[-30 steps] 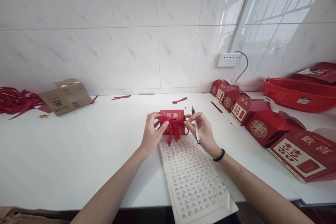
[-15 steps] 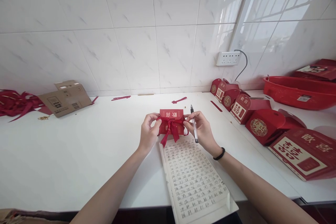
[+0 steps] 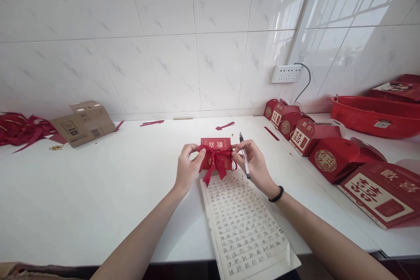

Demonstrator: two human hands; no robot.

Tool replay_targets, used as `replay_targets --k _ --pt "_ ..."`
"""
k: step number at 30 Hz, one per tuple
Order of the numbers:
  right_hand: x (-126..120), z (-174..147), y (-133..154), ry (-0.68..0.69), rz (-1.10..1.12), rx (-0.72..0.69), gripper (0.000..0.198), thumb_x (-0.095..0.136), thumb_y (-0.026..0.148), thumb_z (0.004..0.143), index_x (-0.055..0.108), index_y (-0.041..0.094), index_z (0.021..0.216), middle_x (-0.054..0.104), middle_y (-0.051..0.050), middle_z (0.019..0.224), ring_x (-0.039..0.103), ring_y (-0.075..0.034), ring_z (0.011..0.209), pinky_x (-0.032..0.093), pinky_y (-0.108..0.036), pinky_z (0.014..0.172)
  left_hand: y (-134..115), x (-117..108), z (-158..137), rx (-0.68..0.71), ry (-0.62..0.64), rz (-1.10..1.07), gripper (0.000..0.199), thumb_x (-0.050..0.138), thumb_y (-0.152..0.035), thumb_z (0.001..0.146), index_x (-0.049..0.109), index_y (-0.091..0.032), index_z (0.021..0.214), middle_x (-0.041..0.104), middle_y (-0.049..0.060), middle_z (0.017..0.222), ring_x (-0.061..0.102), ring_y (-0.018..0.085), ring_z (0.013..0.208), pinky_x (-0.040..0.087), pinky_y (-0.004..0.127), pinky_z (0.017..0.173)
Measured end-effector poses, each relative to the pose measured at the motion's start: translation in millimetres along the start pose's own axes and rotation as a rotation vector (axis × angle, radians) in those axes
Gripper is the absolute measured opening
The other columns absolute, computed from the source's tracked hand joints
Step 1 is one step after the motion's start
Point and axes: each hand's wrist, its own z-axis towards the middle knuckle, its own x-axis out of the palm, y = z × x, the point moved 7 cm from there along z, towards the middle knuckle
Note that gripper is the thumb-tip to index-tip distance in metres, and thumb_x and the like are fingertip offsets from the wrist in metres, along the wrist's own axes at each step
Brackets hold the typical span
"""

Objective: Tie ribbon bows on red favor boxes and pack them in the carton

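Note:
A small red gift box [image 3: 210, 141] with gold Chinese characters stands at the middle of the table, the characters upside down from my side. Around it a dark red ribbon [image 3: 219, 170] is tied in a bow, its tails hanging toward me. My left hand [image 3: 188, 167] pinches the bow's left loop between thumb and fingers. At the right side of the box, my right hand [image 3: 257, 164] has its fingertips at the ribbon's other loop. A pen [image 3: 244, 157] is also held in that hand, its tip pointing away. Just below the box lies a notebook page [image 3: 246, 227] of handwritten numbers.
Several red gift boxes [image 3: 328, 157] line the right side, beside a red plastic basin [image 3: 367, 116]. A cardboard box [image 3: 87, 127] and a heap of red ribbons [image 3: 22, 129] lie at the left. Ribbon scraps [image 3: 225, 126] lie near the wall, below a power strip [image 3: 286, 74].
My left thumb has shifted slightly inward over the bow's left loop, which now shows more fully. My right hand keeps the pen and stays by the right loop. The whole view has shifted a little.

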Motion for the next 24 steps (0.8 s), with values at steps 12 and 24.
replay_targets --k 12,24 --pt "-1 1 -1 -0.025 -0.031 -0.009 0.025 0.060 0.043 0.083 0.046 0.023 0.087 0.053 -0.003 0.082 0.055 -0.020 0.085 0.047 -0.032 0.067 -22 17 -16 0.314 0.222 0.146 0.008 0.061 -0.029 0.077 0.066 -0.023 0.074 0.042 0.005 0.129 0.051 0.025 0.110 0.052 0.037 0.081" --pt "-1 0 1 -0.018 -0.029 -0.010 0.025 0.059 0.044 0.084 0.046 0.023 0.086 0.056 -0.004 0.085 0.055 -0.019 0.084 0.047 -0.031 0.065 -11 8 -6 0.154 0.107 0.005 0.019 0.061 -0.034 0.076 0.060 -0.018 0.065 0.049 0.007 0.120 0.050 0.025 0.113 0.049 0.037 0.087"
